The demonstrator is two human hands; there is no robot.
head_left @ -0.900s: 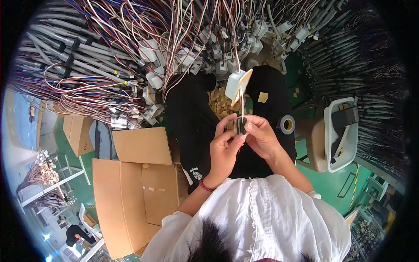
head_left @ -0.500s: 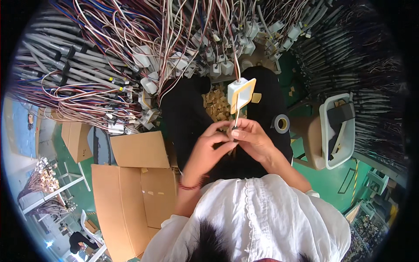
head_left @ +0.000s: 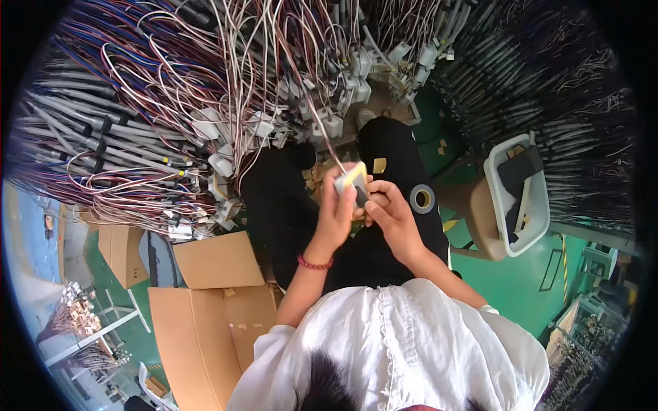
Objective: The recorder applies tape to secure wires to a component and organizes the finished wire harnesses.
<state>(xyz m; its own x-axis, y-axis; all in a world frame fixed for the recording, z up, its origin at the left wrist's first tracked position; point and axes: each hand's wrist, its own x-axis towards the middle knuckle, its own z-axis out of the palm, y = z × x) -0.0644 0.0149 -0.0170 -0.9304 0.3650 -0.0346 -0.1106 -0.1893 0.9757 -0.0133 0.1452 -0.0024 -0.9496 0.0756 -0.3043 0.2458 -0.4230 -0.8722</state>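
In front of my lap, my left hand (head_left: 332, 222) is closed around a small white plastic box (head_left: 351, 177) with a yellow rim on its face. A bundle of thin wires (head_left: 334, 152) runs from the box up to the hanging mass of wires. My right hand (head_left: 397, 225) has its thumb and fingers pinched at the lower right of the box, at a small dark piece (head_left: 361, 196) by the box's open face. My fingers partly hide this piece. A square yellowish paper piece (head_left: 379, 166) and a grey tape roll (head_left: 414, 199) rest on my right thigh.
Dense wires (head_left: 205, 75) with white boxes hang ahead and to the left. Grey sleeved cables (head_left: 480, 75) crowd the right. A white bin (head_left: 491, 179) holding dark pieces stands at right. An open cardboard box (head_left: 179, 335) is at lower left, and yellowish scraps (head_left: 312, 177) lie between my legs.
The white box has come down and tilted into my left hand, which has risen to grip it. My right hand has moved beside its open face. The whole view has shifted slightly.
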